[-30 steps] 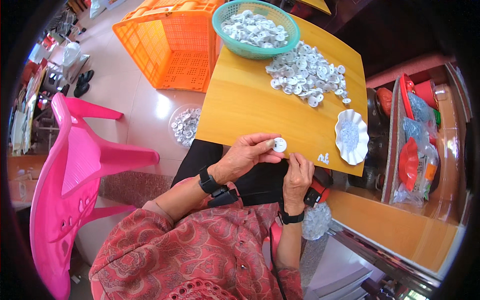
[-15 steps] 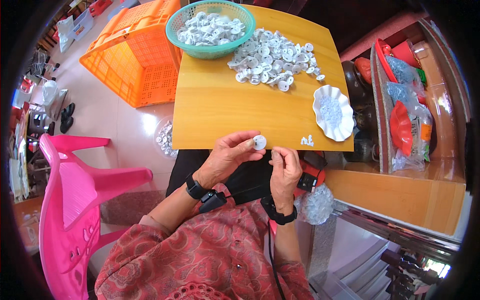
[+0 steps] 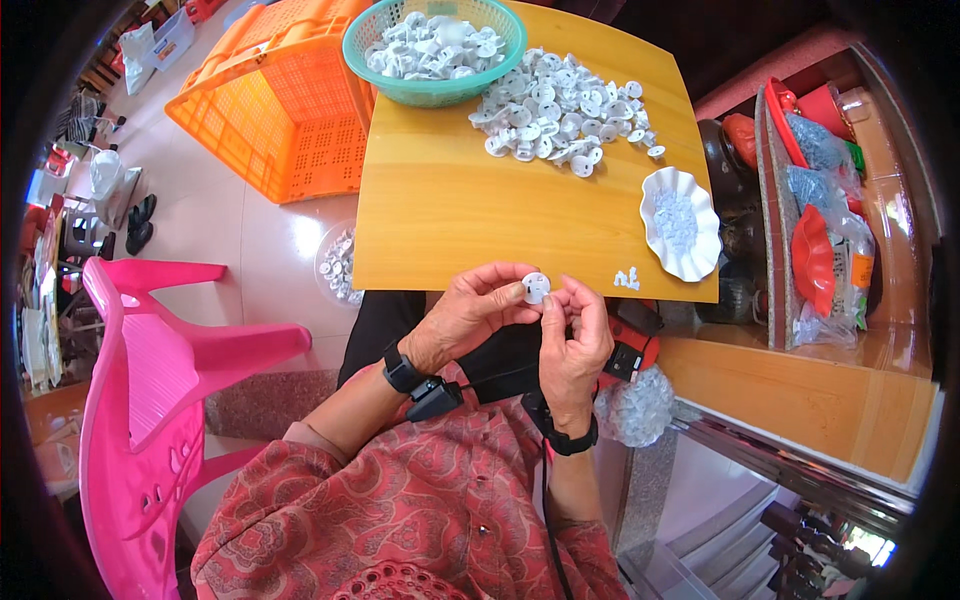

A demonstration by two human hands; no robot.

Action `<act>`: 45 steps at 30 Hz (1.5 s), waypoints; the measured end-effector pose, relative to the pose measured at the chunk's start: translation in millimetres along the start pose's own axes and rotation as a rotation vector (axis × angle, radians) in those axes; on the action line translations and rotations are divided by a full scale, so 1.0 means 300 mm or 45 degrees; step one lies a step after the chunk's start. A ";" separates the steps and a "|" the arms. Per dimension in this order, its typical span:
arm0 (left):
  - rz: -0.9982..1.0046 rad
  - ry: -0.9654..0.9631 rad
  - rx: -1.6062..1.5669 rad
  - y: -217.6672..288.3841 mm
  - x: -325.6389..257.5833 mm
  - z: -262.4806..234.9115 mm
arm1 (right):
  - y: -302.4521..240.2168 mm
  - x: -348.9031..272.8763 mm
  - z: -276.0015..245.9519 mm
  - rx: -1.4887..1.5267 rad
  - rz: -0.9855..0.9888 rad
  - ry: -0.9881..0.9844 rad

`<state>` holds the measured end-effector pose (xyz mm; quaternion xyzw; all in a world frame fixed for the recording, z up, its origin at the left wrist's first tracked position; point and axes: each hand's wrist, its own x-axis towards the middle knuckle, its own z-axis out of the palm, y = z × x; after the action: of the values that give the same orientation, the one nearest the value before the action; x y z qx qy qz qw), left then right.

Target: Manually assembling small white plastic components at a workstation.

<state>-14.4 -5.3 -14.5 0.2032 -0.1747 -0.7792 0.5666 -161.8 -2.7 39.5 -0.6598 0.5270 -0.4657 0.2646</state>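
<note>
Over the table's near edge, my left hand [image 3: 487,305] pinches a round white plastic disc [image 3: 537,288] with small dark slots, its face turned up. My right hand [image 3: 575,335] is closed, thumb and forefinger together at the disc's right rim. Whatever those right fingertips hold is too small or hidden to make out. A scalloped white dish [image 3: 700,262] of tiny pale pieces stands at the table's right side. Nearer me lie a few small white bits [image 3: 627,277]. Many similar white discs [image 3: 560,110] are heaped toward the far side of the table.
A green mesh basket [image 3: 440,92] full of white discs sits at the table's [image 3: 450,220] far left. An orange crate [image 3: 250,120] lies left of the table, a pink chair [image 3: 135,390] nearer. A round tub [image 3: 340,265] of parts is on the floor; shelving [image 3: 790,430] stands right.
My right hand has come up to the disc; its fingertips were apart from it before. My left hand still holds the disc. The whole view has shifted slightly.
</note>
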 end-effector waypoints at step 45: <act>0.179 -0.160 0.388 0.038 -0.014 0.016 | -0.058 0.016 0.008 0.039 0.203 0.002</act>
<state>-6.5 -4.4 -4.1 0.2250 -0.3398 -0.7132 0.5703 -151.9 -2.3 54.6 -0.6113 0.5709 -0.4518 0.3104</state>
